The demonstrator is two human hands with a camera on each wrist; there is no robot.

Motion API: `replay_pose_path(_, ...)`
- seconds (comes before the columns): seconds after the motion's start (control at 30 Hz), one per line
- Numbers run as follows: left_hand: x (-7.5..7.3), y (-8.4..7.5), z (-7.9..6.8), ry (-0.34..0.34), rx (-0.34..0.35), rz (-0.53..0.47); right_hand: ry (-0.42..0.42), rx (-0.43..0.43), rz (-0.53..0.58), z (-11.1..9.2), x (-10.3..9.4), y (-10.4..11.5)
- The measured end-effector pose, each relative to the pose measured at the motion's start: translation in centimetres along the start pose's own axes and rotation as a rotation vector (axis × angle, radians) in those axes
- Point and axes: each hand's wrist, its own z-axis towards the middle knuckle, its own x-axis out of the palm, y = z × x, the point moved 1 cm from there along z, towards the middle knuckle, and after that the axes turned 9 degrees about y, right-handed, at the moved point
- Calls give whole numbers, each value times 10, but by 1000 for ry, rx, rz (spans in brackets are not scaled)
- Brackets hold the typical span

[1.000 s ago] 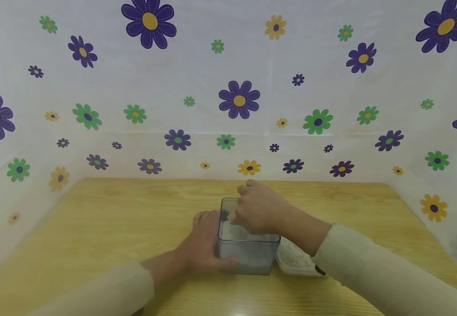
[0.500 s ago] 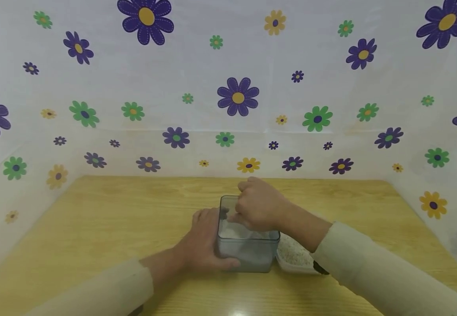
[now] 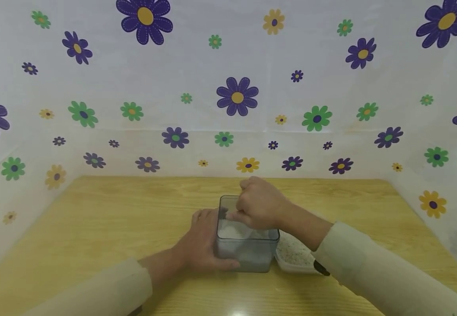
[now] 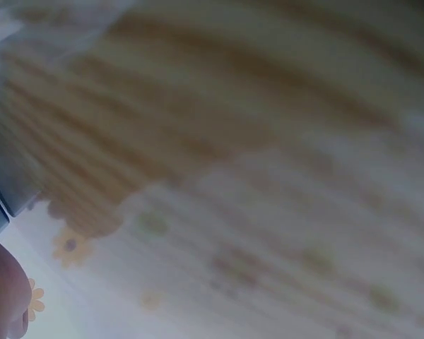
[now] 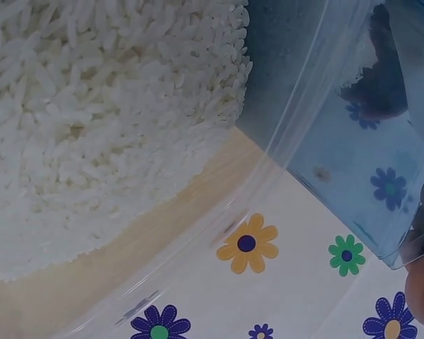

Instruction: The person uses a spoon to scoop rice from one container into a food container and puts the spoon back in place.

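My left hand (image 3: 202, 243) grips a clear, grey-tinted plastic container (image 3: 248, 256) from its left side, thumb across the front and fingers along the far side. Something whitish (image 3: 236, 230) shows inside it. Over its opening is my right hand (image 3: 261, 204), with curled fingers and the thumb pointing inward; I cannot tell what it holds. A shallow clear tub (image 3: 297, 268) of white rice (image 3: 293, 252) stands right beside the container, partly under my right forearm. Close up in the right wrist view, the loose rice grains (image 5: 92, 127) fill much of the frame.
Both things stand on a wood-patterned table (image 3: 133, 210). A white flowered cloth (image 3: 196, 66) encloses its back and sides. Pale sleeves cover both forearms. The left wrist view mostly holds blurred table and cloth.
My right hand has lifted and shifted slightly over the container's opening, its thumb showing more clearly. The left hand keeps its grip. The whole head view has shifted slightly.
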Motion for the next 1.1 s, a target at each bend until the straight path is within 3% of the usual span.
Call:
replay_pose_path(0.4, 2, 4, 1, -45, 25, 47, -71, 51, 107, -3, 1, -2)
replay_pose_path(0.67, 2, 9, -2, -74, 20, 63, -201, 26, 124, -4, 3, -1)
replay_pose_path(0.93, 6, 9, 1, -74, 14, 75, -145, 76, 122, -12, 1, -4)
replay_pose_path(1.1, 5, 5, 1, -56, 0, 65, -176, 112, 178, -22, -1, -6)
